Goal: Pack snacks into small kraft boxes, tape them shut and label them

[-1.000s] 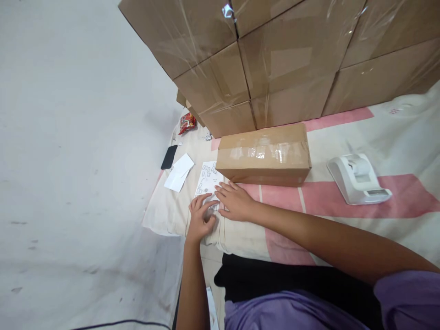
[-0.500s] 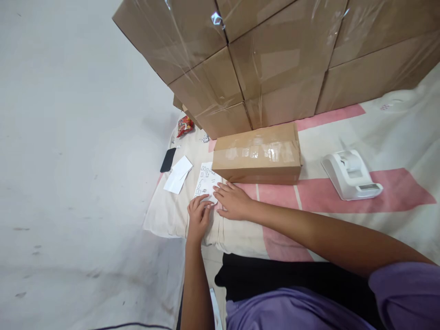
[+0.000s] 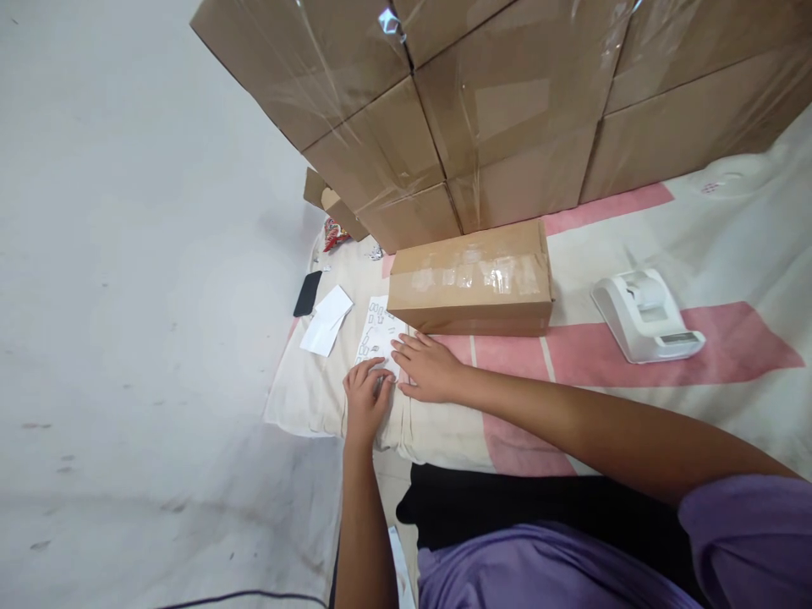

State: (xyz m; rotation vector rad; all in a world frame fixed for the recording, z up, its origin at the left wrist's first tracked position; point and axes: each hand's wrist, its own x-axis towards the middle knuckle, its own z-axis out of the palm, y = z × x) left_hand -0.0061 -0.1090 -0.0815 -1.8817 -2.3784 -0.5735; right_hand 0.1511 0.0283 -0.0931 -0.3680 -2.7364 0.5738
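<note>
A white sheet of paper (image 3: 381, 330) with small drawn shapes lies on the cloth-covered surface, partly under both hands. My left hand (image 3: 366, 396) is at its near edge, with curled fingers and the thumb and forefinger coming together on the paper. My right hand (image 3: 430, 369) rests flat on the right side of the sheet, fingers stretched out and slightly spread. Just beyond the right hand, a taped cardboard box (image 3: 469, 283) lies lengthwise, touching or overlapping the paper's right edge. The paper's near part is hidden by my hands.
Stacked cardboard boxes (image 3: 507, 127) rise at the back. To the left lie blank white papers (image 3: 326, 321), a black phone (image 3: 308, 293) and a red packet (image 3: 335, 234). A white tape dispenser (image 3: 647, 317) stands at right. A wall (image 3: 139, 254) borders the left.
The view has shifted slightly, showing more of the open box flap at the back left. Both hands keep nearly the same place on the paper.
</note>
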